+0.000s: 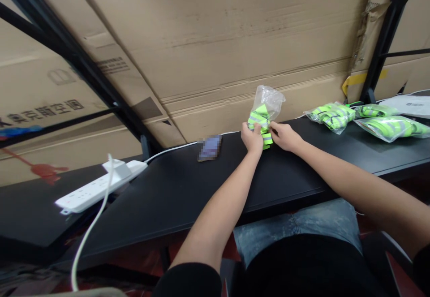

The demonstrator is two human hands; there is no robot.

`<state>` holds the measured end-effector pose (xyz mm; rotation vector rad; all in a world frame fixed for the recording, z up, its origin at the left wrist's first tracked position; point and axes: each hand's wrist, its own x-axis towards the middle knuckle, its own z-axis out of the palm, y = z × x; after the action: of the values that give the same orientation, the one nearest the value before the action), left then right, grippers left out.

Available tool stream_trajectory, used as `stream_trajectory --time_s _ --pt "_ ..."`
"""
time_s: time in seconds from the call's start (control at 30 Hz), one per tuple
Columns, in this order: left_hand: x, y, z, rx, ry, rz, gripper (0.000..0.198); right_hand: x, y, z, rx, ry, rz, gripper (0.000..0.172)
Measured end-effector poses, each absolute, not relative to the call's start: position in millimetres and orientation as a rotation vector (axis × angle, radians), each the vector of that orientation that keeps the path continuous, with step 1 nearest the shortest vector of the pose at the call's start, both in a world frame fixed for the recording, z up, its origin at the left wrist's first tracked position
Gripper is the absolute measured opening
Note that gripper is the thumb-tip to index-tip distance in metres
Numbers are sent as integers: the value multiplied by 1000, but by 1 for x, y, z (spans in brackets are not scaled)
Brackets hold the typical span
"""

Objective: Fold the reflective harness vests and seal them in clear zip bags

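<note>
A neon-yellow reflective strap bundle (258,117) with grey bands is partly inside a clear plastic bag (271,100), held up over the black table. My left hand (252,136) is closed round the lower left of the bundle and bag. On the right side, my right hand (282,135) has its fingers pinched at the edge of the bundle. A short folded end of strap hangs below, between the two hands. The tips of the right fingers are partly hidden by the bundle.
Bagged neon-yellow bundles (332,115) lie at the right of the black table (161,198), near a white packet (411,104). A phone (210,148) lies left of my hands. A white power strip (101,187) with cables is farther left. Cardboard (235,32) stands behind.
</note>
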<state>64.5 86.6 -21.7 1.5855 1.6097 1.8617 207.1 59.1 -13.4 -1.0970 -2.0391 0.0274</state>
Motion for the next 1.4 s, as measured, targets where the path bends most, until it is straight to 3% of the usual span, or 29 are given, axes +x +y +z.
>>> stream_trajectory --time_s 0.13,0.37,0.7,0.97,1.2,1.4 --pt "64 87 -21 1593 1575 1871 14 213 60 -13 -926 -1938 3 12" --pt "64 85 -20 1570 1569 1876 12 212 60 -18 -778 -1865 322 17" --pt "69 87 -24 1639 1321 1763 16 225 53 -15 -786 -2098 95 25" --pt "61 79 -32 1774 1147 1308 20 228 61 -26 -1013 -1944 -11 24" --pt "58 63 -25 1917 1273 1332 12 225 39 -22 -852 -2123 87 19" --pt "62 66 -23 1799 1437 1349 17 225 47 -23 -863 -2265 143 43"
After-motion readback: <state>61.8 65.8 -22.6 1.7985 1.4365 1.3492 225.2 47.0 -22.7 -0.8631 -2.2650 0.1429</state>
